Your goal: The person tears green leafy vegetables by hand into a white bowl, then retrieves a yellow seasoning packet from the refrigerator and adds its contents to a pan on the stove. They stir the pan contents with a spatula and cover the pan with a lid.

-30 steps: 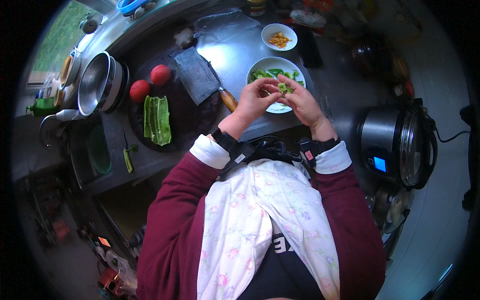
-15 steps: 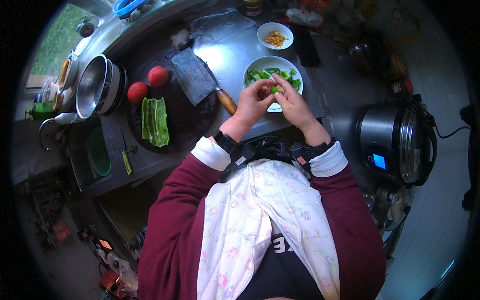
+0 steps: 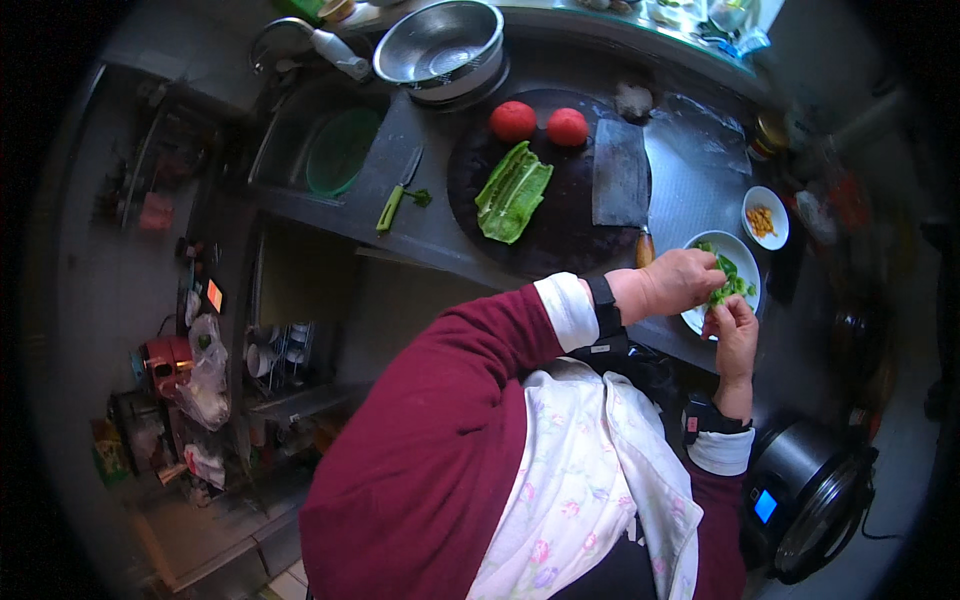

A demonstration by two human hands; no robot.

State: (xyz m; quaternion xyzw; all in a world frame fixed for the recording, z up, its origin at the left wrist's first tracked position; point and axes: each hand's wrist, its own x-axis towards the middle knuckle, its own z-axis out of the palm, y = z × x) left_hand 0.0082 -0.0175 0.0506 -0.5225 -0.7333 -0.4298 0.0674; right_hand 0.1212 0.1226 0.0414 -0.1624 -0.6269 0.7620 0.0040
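My left hand (image 3: 678, 280) is over the white bowl (image 3: 690, 321) of chopped green pepper (image 3: 735, 270), its fingers curled closed at the pieces; what they grip is hidden. My right hand (image 3: 732, 325) is at the bowl's near edge, thumb and fingers pinched on something too small to make out. Just beyond my left wrist lies the cleaver (image 3: 618, 175), wooden handle toward me, on the dark round board (image 3: 480, 155). The board also holds two red tomatoes (image 3: 512, 121) (image 3: 567, 127) and a flattened green pepper piece (image 3: 512, 195).
A small bowl of yellow bits (image 3: 750, 200) sits at the right. Left of the board are a knife (image 3: 410, 165) with a green stem beside it, the sink (image 3: 280, 150) and steel bowls (image 3: 437, 50). An electric cooker (image 3: 800, 485) stands at the near right; shelves with crockery (image 3: 265, 360) are below left.
The view has swung, shifting the counter rightward in the picture. My hands, earlier together holding a green piece above the bowl, are now slightly apart and lower at its contents.
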